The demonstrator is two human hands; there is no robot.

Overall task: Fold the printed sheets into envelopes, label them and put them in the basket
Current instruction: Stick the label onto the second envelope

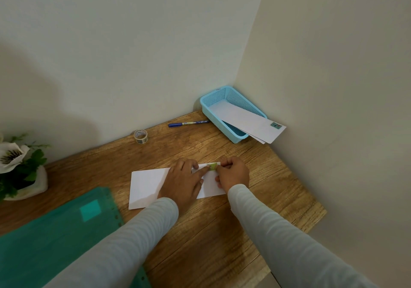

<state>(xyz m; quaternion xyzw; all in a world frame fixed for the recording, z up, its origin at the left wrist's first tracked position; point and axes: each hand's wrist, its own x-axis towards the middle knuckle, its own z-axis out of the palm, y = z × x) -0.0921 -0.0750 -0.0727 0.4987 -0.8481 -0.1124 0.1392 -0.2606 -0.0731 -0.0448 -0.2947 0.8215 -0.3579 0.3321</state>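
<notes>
Woodgrain desk (200, 232); left hand (182, 183) presses green sticker (213, 167) onto white envelope (146, 185).

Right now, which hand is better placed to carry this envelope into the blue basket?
The right hand, probably: it is at the right end of the envelope, the side where the basket stands. The left hand lies across the middle, one finger pressing the green sticker.

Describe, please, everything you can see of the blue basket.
The blue basket looks like light blue plastic, rectangular, with fine mesh walls and a solid rim. It stands upright at the far right corner of the wooden table. White envelopes lie slanted in it, jutting over its near rim; the top one bears a small label.
</notes>
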